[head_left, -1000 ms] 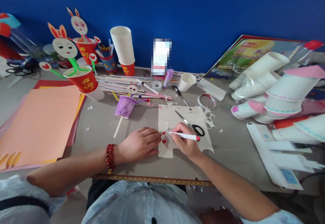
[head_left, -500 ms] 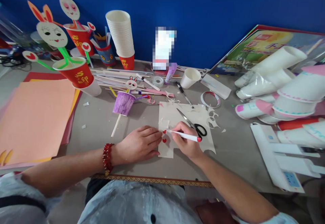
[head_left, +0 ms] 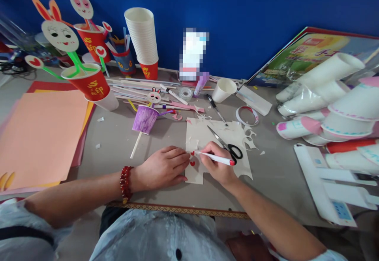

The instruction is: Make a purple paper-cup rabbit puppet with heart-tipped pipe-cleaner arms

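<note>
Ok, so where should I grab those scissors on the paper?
Probably by the black loops, coming from the right. The scissors lie on the white paper with the loops toward the near right and the pointed blades toward the far left. Go carefully: the right hand, holding the marker, is close beside them.

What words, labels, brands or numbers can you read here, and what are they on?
"印": gold, on the front red cup; the marks beside it are unclear.
"印": gold, on the red cup under the white stack.
"彩 … 手工": on the colorful packet against the wall, blurred between.
Too small or blurred: purple glue stick, tape roll, pixelated screen.
Marker in the right hand: no legible print.
</note>
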A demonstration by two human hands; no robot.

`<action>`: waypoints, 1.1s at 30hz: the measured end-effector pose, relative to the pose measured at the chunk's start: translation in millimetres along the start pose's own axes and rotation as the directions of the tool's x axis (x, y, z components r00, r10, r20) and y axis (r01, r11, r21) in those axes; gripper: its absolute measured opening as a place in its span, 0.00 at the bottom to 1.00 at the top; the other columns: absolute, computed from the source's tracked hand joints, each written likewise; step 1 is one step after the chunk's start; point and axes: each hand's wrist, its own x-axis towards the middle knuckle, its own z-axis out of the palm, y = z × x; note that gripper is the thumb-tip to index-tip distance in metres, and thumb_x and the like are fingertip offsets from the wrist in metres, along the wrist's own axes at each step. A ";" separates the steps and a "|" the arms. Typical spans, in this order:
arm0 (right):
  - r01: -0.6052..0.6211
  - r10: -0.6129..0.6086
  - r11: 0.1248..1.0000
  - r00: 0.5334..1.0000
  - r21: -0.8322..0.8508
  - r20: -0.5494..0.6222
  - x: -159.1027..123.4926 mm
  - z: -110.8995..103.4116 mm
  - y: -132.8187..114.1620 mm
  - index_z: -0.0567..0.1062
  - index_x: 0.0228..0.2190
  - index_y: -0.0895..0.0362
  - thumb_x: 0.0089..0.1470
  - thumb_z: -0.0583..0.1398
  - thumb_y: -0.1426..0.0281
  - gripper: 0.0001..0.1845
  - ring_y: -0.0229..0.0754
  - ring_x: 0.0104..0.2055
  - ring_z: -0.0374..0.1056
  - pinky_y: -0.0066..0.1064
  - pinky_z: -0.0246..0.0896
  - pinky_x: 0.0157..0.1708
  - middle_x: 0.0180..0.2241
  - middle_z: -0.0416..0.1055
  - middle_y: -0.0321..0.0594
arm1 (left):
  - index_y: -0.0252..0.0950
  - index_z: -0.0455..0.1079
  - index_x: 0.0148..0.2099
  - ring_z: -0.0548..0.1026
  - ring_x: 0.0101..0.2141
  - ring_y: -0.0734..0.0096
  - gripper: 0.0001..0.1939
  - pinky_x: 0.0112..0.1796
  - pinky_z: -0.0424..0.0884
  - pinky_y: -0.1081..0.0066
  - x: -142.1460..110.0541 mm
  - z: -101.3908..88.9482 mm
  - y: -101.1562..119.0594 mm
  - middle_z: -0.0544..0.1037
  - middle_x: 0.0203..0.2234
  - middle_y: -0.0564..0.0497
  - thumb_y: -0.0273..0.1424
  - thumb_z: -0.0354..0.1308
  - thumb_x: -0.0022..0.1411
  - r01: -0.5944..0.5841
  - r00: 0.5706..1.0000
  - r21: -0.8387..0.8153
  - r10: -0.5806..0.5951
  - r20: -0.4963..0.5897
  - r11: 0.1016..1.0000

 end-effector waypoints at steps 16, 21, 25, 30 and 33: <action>0.027 -0.027 0.999 0.999 -0.019 -0.018 0.3 -0.7 -0.9 0.65 0.23 0.54 0.51 0.57 0.75 0.08 0.34 0.20 0.54 0.27 0.50 0.22 0.18 0.58 0.28 | 0.29 0.70 0.54 0.72 0.52 0.56 0.20 0.52 0.70 0.59 1.0 0.4 -0.3 0.77 0.51 0.41 0.39 0.53 0.69 -0.004 1.000 -0.002 0.004 -0.015 1.000; 0.021 -0.021 1.000 1.000 -0.015 -0.017 1.5 -1.2 -1.8 0.64 0.23 0.54 0.51 0.57 0.75 0.08 0.34 0.20 0.54 0.27 0.50 0.22 0.18 0.58 0.28 | 0.30 0.70 0.53 0.73 0.52 0.56 0.20 0.52 0.70 0.59 0.7 0.8 -0.1 0.77 0.51 0.41 0.40 0.54 0.68 0.002 1.000 -0.004 -0.002 -0.017 1.000; 0.020 -0.020 1.000 1.000 -0.007 -0.012 1.6 -1.5 -3.4 0.64 0.22 0.54 0.51 0.57 0.75 0.09 0.34 0.19 0.53 0.27 0.49 0.21 0.17 0.57 0.28 | 0.29 0.70 0.54 0.72 0.52 0.56 0.21 0.53 0.70 0.59 -0.5 1.7 -0.1 0.76 0.52 0.41 0.40 0.53 0.69 0.002 1.000 -0.013 -0.002 -0.016 1.000; 0.026 -0.026 1.000 1.000 -0.010 -0.008 0.2 -1.6 -3.2 0.64 0.22 0.54 0.51 0.56 0.75 0.09 0.34 0.20 0.54 0.27 0.49 0.22 0.18 0.58 0.28 | 0.29 0.70 0.54 0.72 0.52 0.56 0.21 0.53 0.69 0.59 0.2 1.9 -0.4 0.76 0.52 0.42 0.40 0.51 0.69 0.000 1.000 -0.006 0.000 -0.011 1.000; 0.026 -0.026 1.000 1.000 -0.007 -0.010 -0.2 -1.1 -2.2 0.63 0.22 0.54 0.50 0.56 0.75 0.09 0.35 0.20 0.54 0.27 0.49 0.22 0.17 0.57 0.28 | 0.29 0.70 0.54 0.72 0.52 0.56 0.20 0.53 0.70 0.59 0.6 1.4 0.1 0.77 0.52 0.42 0.40 0.51 0.69 0.006 1.000 -0.004 -0.006 -0.015 1.000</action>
